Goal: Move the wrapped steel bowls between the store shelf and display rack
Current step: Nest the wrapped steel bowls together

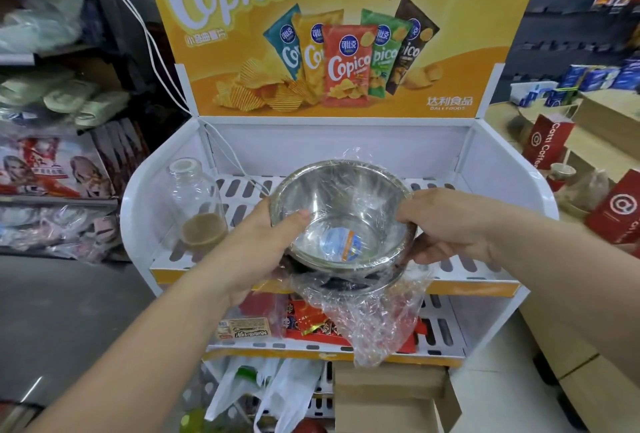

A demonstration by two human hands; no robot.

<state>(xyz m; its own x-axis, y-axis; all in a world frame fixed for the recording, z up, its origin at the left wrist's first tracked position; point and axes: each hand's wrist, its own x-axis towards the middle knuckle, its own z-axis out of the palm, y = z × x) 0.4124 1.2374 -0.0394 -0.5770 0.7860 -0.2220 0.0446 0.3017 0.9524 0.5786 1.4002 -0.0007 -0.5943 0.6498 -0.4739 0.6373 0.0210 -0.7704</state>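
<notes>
A white Copico display rack [498, 169] is standing ahead; over the front edge of its top tier, the left hand [258, 252] and right hand [450, 224] are gripping the wrapped steel bowls [343, 214] by opposite rims, fingers curled closed, not yet set down; a near-empty glass bottle [197, 204] is occupying the left corner

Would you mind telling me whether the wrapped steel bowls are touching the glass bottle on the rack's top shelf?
Apart. The head view shows bare slotted shelf between the wrapped steel bowls, held in both hands, and the glass bottle standing at the left.
</notes>
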